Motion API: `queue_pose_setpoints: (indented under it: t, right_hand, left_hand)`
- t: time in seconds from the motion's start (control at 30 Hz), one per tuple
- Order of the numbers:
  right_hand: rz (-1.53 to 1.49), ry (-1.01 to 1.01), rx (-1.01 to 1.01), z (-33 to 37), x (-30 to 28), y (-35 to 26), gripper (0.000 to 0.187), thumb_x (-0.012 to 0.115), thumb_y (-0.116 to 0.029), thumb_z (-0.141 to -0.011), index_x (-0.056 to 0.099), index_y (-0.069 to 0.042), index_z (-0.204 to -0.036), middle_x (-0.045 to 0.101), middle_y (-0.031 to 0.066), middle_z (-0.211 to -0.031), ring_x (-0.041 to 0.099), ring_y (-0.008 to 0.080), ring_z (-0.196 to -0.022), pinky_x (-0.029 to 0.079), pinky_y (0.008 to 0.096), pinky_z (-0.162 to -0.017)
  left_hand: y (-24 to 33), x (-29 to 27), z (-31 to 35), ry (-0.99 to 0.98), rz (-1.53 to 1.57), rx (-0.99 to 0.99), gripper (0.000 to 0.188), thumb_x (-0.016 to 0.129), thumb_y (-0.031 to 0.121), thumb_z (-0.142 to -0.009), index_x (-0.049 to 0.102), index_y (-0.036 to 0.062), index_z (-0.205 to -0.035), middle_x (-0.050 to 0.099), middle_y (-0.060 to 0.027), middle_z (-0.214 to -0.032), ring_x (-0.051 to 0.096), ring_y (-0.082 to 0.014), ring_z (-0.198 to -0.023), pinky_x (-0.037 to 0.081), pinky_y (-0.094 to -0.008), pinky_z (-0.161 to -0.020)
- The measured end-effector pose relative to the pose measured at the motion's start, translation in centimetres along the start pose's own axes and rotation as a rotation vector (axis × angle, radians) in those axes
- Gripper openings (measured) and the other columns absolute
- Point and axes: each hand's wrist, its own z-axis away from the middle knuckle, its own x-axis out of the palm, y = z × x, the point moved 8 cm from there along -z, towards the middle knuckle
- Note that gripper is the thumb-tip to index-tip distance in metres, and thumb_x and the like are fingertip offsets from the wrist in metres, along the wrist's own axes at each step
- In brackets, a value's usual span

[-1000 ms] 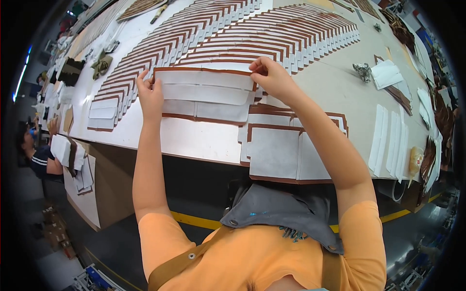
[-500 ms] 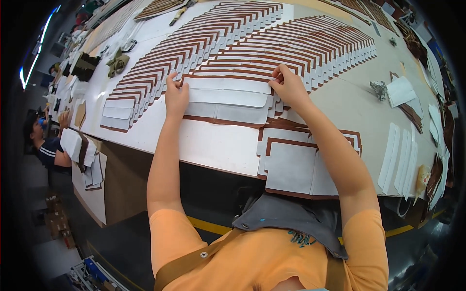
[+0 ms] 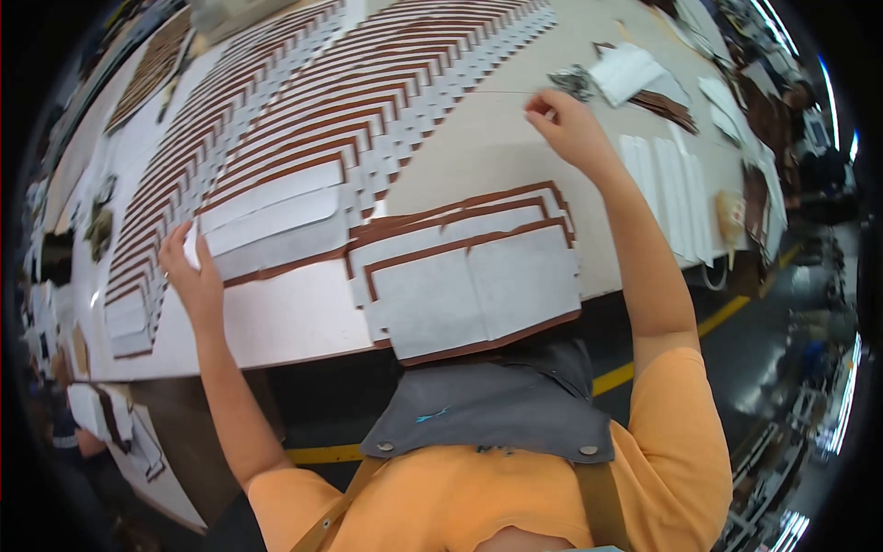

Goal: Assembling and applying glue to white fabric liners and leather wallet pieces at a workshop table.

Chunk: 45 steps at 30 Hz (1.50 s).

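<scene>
Before me, broad pale beige-and-white worktable (image 3: 460,147). Brown flat panel (image 3: 184,437) below its edge, at my left. Dark grey shiny floor (image 3: 750,368) at my right, yellow straight stripe (image 3: 722,318) across it. Narrow white strip lights (image 3: 827,101) glowing far right.

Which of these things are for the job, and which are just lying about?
Probably for the job:
brown-edged white panel by the left hand
overlapping rows of similar panels
brown-edged panel stack

Probably just lying about:
crumpled silvery foil
olive-green bundle
pale nozzle bottle, maybe
</scene>
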Motion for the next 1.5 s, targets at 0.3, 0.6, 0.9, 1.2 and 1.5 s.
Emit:
queue_pose_setpoints:
  t: [0.3,0.6,0.9,1.2,1.5]
  right_hand:
    - [0.700,-0.031,0.588,7.3,-7.9,13.3,0.019,0.054,-0.014,-0.072,0.059,0.002,-0.081,0.060,0.0195,-0.085,0.058,0.0336,-0.082,0.046,0.0395,-0.071]
    - [0.765,-0.045,0.642,5.9,-8.1,12.9,0.020,0.052,-0.013,-0.069,0.060,0.001,-0.081,0.061,0.0192,-0.084,0.058,0.0352,-0.080,0.047,0.0395,-0.071]
    - [-0.390,0.559,0.132,8.7,-12.7,-3.4,0.012,0.050,0.002,-0.077,0.049,0.002,-0.089,0.053,0.0067,-0.073,0.046,0.0076,-0.050,0.039,0.0207,-0.041]
    - [-1.260,0.554,0.062,11.6,-6.0,-6.8,0.012,0.044,0.000,-0.081,0.047,0.003,-0.092,0.052,0.0084,-0.073,0.050,0.0109,-0.050,0.047,0.0269,-0.042]
    - [-1.439,0.458,0.210,13.8,-2.8,-6.4,0.016,0.040,-0.004,-0.082,0.045,0.002,-0.096,0.053,0.0117,-0.081,0.051,0.0117,-0.052,0.049,0.0284,-0.045]
  left_hand:
    - [18.7,2.8,2.3,-0.293,0.423,0.225,0.021,0.053,0.008,-0.080,0.053,0.0032,-0.100,0.046,-0.0146,-0.109,0.042,-0.0293,-0.104,0.032,-0.0356,-0.090]
    - [28.0,2.5,10.5,-0.609,0.565,0.437,0.027,0.055,0.006,-0.075,0.053,0.0048,-0.102,0.047,-0.0120,-0.110,0.043,-0.0305,-0.101,0.033,-0.0389,-0.087]
    - [27.3,3.3,11.8,-0.720,0.840,0.152,0.028,0.057,0.006,-0.076,0.051,0.0032,-0.103,0.050,-0.0113,-0.104,0.047,-0.0264,-0.097,0.039,-0.0327,-0.083]
    - [27.5,5.8,13.6,-0.927,1.475,-0.779,0.042,0.050,0.015,-0.086,0.032,-0.0005,-0.120,0.046,-0.0093,-0.107,0.049,-0.0188,-0.100,0.039,-0.0289,-0.090]
    - [24.0,5.7,13.5,-0.563,1.747,-1.029,0.024,0.052,0.013,-0.085,0.042,0.0007,-0.103,0.050,-0.0037,-0.087,0.048,-0.0089,-0.077,0.042,-0.0233,-0.070]
